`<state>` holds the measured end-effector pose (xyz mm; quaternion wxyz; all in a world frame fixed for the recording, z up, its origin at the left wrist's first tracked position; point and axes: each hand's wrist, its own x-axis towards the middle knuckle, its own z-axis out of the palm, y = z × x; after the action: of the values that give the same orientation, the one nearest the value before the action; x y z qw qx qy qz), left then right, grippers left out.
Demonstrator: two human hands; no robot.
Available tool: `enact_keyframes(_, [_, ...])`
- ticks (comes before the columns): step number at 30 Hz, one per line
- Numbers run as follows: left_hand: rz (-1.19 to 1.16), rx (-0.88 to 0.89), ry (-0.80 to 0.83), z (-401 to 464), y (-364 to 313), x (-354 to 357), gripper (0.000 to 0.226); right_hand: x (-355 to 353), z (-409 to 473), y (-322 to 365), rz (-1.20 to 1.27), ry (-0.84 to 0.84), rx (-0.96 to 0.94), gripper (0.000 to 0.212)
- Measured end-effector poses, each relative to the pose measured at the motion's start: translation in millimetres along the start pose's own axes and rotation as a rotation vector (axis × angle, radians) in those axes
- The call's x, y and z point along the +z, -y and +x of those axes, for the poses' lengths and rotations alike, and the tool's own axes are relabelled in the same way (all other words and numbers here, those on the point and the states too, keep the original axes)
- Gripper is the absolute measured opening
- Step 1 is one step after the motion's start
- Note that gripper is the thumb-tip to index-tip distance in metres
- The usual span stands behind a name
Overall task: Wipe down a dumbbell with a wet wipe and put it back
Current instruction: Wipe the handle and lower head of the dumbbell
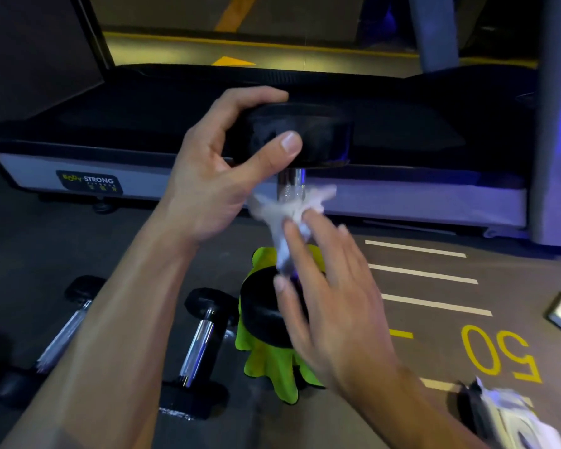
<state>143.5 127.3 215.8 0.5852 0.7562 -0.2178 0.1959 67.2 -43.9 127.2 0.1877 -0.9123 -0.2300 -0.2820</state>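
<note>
The dumbbell (300,176) stood up on one end, with its bottom head on a green cloth (272,361) on the floor, just in front of a treadmill (402,196). The left hand (221,170) gripped the top head, thumb on the near side and fingers curled over the top. I think it held on there to keep the dumbbell from tipping while the shiny middle bar got cleaned. The right hand (331,296) pressed a white wet wipe (292,212) against that bar. Its fingers looked mostly straight, but the hand was blurry, so I could not tell for sure if it pinched the wipe or only pushed it. The green cloth was probably there so the clean end would not touch the dirty floor. Two more dumbbells lay flat on the floor to the left, one beside the cloth (201,348) and one farther left (62,328), and that looked like the place where this one belongs. At the bottom right was a dark, crinkly pack (499,416) with white stuff on it. It may hold the wipes, but it was too blurry to say what was inside.
</note>
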Motion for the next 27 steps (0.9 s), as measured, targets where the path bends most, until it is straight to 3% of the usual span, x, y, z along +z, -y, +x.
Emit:
enact_keyframes(8, [0.004, 0.006, 0.016, -2, -3, 3, 0.041, -8, 32, -2, 0.056, -0.042, -0.057, 0.044])
enact_keyframes(13, [0.001, 0.019, 0.012, 0, -2, 7, 0.041, -4, -4, -2, 0.038, -0.006, -0.105, 0.043])
enact_keyframes(19, [0.007, 0.024, 0.032, 0, -2, 6, 0.043, -15, 34, -9, -0.013, -0.117, -0.004, 0.04])
enact_keyframes(24, [-0.001, 0.021, -0.005, -1, 0, 4, 0.041, -16, -7, -18, -0.021, -0.027, -0.013, 0.028])
enact_keyframes(27, [-0.035, 0.01, -0.017, -2, 0, 3, 0.039, -18, -19, -13, 0.062, 0.072, -0.021, 0.031])
